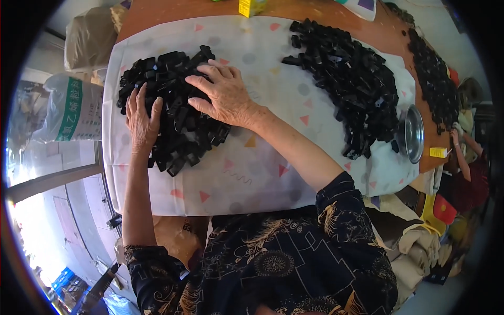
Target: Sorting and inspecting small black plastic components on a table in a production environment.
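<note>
A heap of small black plastic parts [184, 113] covers the left side of a white cloth printed with coloured shapes [262, 184]. My left hand [142, 118] rests on the heap's left edge, fingers stretched and thumb apart. Across the upper right of the same heap lies my right hand [228, 94], its fingers spread over the parts. Neither hand grips a part that I can make out. To the right, a second long pile of black parts [357, 84] curves down the cloth, apart from my hands.
A steel bowl [413, 134] tilts at the cloth's right edge. More black parts [433, 79] lie on the brown table [184, 10] beyond it. Yellow boxes [252, 6] sit at the far edge and right. Sacks [79, 107] stand left. Another person [470, 173] works at far right.
</note>
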The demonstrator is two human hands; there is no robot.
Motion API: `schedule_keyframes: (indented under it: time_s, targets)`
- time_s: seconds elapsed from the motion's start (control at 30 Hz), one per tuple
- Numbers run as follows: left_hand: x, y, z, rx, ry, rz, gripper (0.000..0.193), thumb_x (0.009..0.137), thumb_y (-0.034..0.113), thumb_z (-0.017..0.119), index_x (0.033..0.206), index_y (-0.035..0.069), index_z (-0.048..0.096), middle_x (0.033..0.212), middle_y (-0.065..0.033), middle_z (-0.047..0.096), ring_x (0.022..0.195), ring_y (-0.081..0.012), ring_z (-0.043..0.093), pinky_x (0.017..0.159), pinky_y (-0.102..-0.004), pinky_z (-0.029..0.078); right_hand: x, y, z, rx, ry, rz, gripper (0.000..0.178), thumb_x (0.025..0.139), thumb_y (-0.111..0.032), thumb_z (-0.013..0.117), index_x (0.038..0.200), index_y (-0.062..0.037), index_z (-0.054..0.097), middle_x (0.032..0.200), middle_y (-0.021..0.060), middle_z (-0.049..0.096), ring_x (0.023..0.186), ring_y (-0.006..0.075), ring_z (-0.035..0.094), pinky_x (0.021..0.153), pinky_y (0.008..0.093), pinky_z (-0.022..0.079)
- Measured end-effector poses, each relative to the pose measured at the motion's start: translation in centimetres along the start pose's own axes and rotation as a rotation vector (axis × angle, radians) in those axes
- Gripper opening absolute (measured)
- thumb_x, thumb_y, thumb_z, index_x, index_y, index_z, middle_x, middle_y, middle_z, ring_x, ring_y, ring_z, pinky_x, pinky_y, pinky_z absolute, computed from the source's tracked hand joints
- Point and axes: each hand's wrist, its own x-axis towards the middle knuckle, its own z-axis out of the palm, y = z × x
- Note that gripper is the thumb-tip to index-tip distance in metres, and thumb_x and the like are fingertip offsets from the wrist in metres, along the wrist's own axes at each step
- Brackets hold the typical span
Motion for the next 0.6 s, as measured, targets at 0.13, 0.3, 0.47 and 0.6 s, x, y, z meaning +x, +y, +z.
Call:
schedule_keyframes:
  time_s: [0.13,0.3,0.47,0.6]
  targets:
    - [0.2,1.3,-0.1,0.112,-0.043,0.026,0.07,0.098,0.058,0.047,0.154,0.017,0.036,0.155,-0.0172,0.036,0.146,-0.0369,0.028,0.116,-0.0559,0.02,-1.2,0.5,-1.7,0.006,0.024,0.047,0.045,0.089,-0.04,0.069,0.126,-0.0152,0.064,0.132,0.0088,0.055,0.126,0.0322,0.049,0.103,0.0488,0.037]
    - [-1.2,3.9,-0.6,0.226,-0.082,0.121,0.071,0.097,0.056,0.05,0.155,0.017,0.033,0.155,-0.0115,0.038,0.147,-0.0352,0.028,0.115,-0.0592,0.018,-1.2,5.8,-8.0,-0.294,0.072,0.096,0.038,0.083,-0.032,0.073,0.116,-0.0152,0.065,0.113,0.0041,0.062,0.105,0.0293,0.057,0.087,0.0461,0.043]
    - [-0.8,6.3,-0.7,0.206,0.056,0.262,0.066,0.093,0.047,0.062,0.148,0.017,0.042,0.149,-0.0112,0.044,0.141,-0.0324,0.036,0.113,-0.0563,0.022,-2.4,13.5,-15.5,-0.937,-0.156,0.083,0.03,0.091,-0.034,0.067,0.115,-0.0168,0.066,0.098,0.0027,0.067,0.092,0.0267,0.06,0.076,0.0462,0.042]
    - [-1.3,10.5,-1.9,0.031,0.161,0.39,0.05,0.081,0.032,0.076,0.127,0.016,0.062,0.137,-0.0074,0.052,0.136,-0.0292,0.042,0.11,-0.055,0.027,-3.7,14.9,-16.2,-0.872,-0.324,0.115,0.023,0.095,-0.024,0.064,0.115,-0.0145,0.067,0.096,0.0017,0.066,0.092,0.0245,0.059,0.08,0.0421,0.041]
